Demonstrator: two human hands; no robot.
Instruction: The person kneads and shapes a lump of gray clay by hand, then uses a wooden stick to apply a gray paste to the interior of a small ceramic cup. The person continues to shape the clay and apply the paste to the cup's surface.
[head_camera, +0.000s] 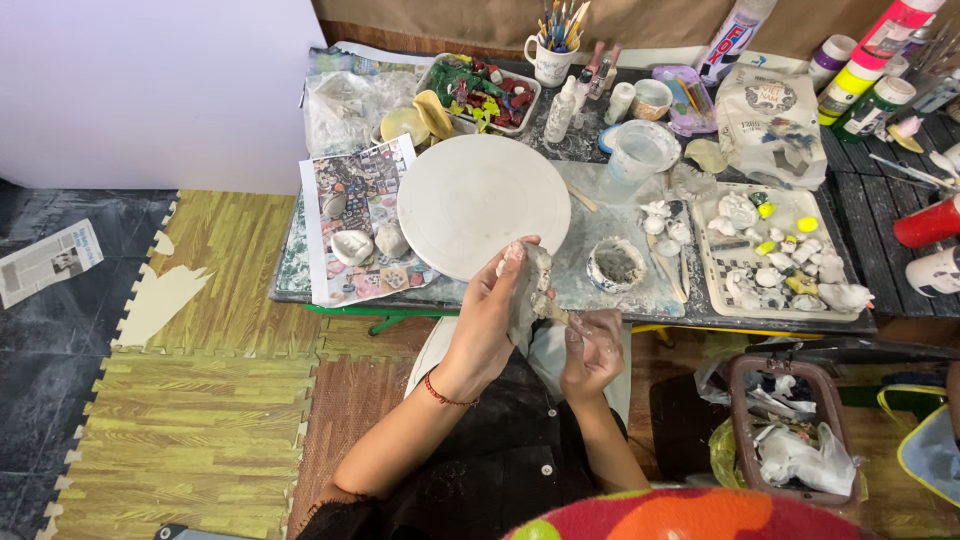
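I'm looking at a lump of grey clay, held up just in front of the near edge of the big round white turntable, over the lap and not resting on the table. The left hand is wrapped around it from the left, palm toward me, fingers curled over the top, so that grip is closed on the clay. The right hand sits just to the lower right of the lump, fingers bent and smeared with clay; it seems to pinch a small bit, though I cannot tell for sure whether it holds anything. To work this well, I'd say keep the left hand steady as a cradle and let the right press in gently, so the lump doesn't crack or slip. Left wrist is cocked back, with a red string bracelet on it, and both forearms rise from below. To the right of the turntable sits a small bowl, further right a tray of little white and yellow pieces, and behind it a mug of brushes.
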